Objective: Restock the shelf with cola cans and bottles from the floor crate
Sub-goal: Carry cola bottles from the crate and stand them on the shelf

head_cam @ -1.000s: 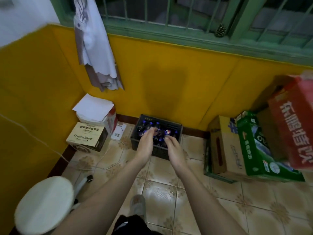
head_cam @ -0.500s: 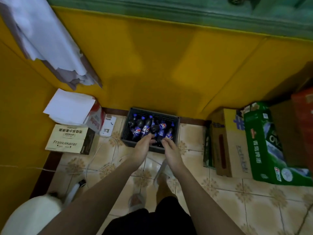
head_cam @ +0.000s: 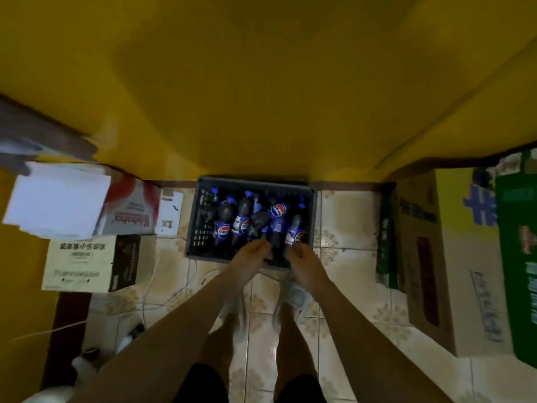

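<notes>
A dark plastic crate stands on the tiled floor against the yellow wall. Several cola bottles with blue caps and blue labels lie and lean inside it. My left hand reaches over the crate's near rim, fingertips at a dark bottle in the front row. My right hand is just right of that bottle, also at the near rim, beside another labelled bottle. Motion blur hides whether either hand grips anything. No shelf or cans are in view.
Left of the crate are a cream cardboard box, a red-and-white box and a white paper stack. A tall brown carton and a green carton stand to the right. A white cable lies on the floor. My slippered feet stand before the crate.
The view has tipped down and come closer to the crate. Both hands have gone from above the crate down to the bottles at its near edge.
</notes>
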Motion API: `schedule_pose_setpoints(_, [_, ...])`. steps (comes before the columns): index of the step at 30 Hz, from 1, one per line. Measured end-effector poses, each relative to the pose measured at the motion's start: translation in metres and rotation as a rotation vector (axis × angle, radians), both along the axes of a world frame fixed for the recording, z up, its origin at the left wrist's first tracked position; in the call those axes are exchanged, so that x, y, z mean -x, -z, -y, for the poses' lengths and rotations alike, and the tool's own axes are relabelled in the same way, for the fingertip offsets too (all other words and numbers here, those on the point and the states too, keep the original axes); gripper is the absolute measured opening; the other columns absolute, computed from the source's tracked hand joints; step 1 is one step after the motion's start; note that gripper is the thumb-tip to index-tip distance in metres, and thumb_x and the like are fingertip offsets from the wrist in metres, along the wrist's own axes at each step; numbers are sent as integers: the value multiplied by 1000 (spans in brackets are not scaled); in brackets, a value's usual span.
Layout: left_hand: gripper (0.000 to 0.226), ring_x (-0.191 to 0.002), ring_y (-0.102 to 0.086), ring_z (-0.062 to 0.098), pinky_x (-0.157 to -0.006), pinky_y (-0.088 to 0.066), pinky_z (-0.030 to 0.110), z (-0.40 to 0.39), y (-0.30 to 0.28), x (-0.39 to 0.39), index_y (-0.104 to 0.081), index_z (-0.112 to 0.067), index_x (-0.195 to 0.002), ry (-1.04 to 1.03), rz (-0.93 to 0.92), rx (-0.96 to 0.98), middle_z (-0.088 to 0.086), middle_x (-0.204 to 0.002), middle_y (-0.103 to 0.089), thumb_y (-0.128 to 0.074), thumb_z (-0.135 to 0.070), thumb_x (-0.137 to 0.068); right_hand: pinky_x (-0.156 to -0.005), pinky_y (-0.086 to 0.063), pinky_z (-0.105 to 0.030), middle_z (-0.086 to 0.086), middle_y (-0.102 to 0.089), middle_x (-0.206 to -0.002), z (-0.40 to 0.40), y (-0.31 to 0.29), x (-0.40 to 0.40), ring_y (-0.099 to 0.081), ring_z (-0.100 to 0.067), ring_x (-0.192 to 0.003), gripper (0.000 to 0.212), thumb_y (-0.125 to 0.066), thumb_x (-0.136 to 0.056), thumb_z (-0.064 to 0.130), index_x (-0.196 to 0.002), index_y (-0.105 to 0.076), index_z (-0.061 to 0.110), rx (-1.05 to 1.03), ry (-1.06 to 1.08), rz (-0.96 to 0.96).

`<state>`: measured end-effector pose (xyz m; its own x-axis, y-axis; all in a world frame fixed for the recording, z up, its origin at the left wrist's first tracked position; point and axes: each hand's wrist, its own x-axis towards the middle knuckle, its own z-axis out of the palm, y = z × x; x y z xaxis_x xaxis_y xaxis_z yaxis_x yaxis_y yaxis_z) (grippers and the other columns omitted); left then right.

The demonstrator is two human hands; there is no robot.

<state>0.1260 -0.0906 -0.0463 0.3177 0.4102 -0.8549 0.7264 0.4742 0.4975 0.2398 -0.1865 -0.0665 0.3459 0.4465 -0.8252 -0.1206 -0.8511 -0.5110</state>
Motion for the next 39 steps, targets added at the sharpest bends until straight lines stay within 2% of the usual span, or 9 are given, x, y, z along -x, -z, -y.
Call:
schedule_pose_setpoints(7, [21, -98, -60, 18, -79, -45, 25, -29, 160, -6, -63, -15, -118, 586, -146, -207, 2, -105, -63, -52, -19, -101, -60, -36, -30, -4, -57, -75, -11, 165, 0, -50, -15, -62, 8, -55, -96, 19, -95, -60, 14, 127, 105, -52])
schedule_pose_setpoints(10, [16, -95, -64, 20, -69, -45, 21, -50, 216, -6, -64, -20, -109, 657, -125, -387, 3, -102, -66, -58, -18, -95, -73, -44, -29, -6, -65, -100, -17, 216, 0, -60, -19, -84, 32, -62, -94, 28, -122, -59, 15, 116, 116, -74])
schedule_pose_setpoints(14, [57, -129, -44, 33, -104, -41, 41, -82, 272, -21, -48, -13, -140, 804, -108, -686, 14, -138, -50, -67, -18, -86, -94, -53, -45, -15, -61, -128, -18, 284, 0, -62, -33, -110, 90, -74, -68, 55, -141, -44, 12, 154, 193, -31])
schedule_pose_setpoints(20, [96, -137, -35, 37, -109, -35, 49, -91, 327, -34, -11, -16, -157, 1132, -400, -773, 18, -154, -33, -68, -49, -87, -96, -46, -39, -18, -54, -137, -22, 320, -1, -55, -36, -122, 73, -71, -90, 38, -145, -35, 6, 253, 195, -12])
schedule_pose_setpoints(24, [109, -137, -33, 41, -107, -39, 50, -99, 337, -47, -15, -7, -156, 1197, -460, -609, 23, -151, -37, -74, -55, -79, -100, -50, -46, -19, -55, -134, -28, 329, 2, -56, -37, -121, 75, -74, -87, 39, -140, -33, 5, 286, 171, 53])
schedule_pose_setpoints(28, [100, -115, -55, 29, -89, -51, 38, -99, 324, -53, -27, -7, -149, 846, -369, -282, 13, -135, -53, -84, -34, -71, -84, -45, -32, -18, -54, -134, -33, 323, -5, -57, -33, -117, 72, -71, -91, 31, -141, -27, 2, 306, 199, -20])
schedule_pose_setpoints(31, [60, -82, -59, 12, -62, -51, 25, -91, 307, -48, -45, -14, -124, 530, -273, -18, 3, -103, -62, -82, -15, -76, -80, -44, -30, -10, -55, -119, -34, 310, -3, -55, -23, -101, 74, -69, -93, 27, -143, -23, -1, 237, 307, -125])
schedule_pose_setpoints(36, [50, -95, -65, 19, -73, -57, 35, -77, 268, -15, -56, -21, -123, 194, -170, 227, 5, -108, -68, -80, -19, -80, -72, -61, -39, -14, -68, -114, -35, 271, 6, -72, -28, -94, 87, -81, -72, 45, -138, -38, 7, 185, 540, -339])
schedule_pose_setpoints(39, [48, -97, -67, 24, -81, -58, 42, -64, 226, 16, -58, -22, -125, 78, -152, 336, 8, -110, -70, -78, -28, -83, -73, -61, -41, -16, -75, -105, -30, 226, 7, -74, -31, -93, 61, -74, -79, 51, -123, -59, 12, 196, 502, -571])
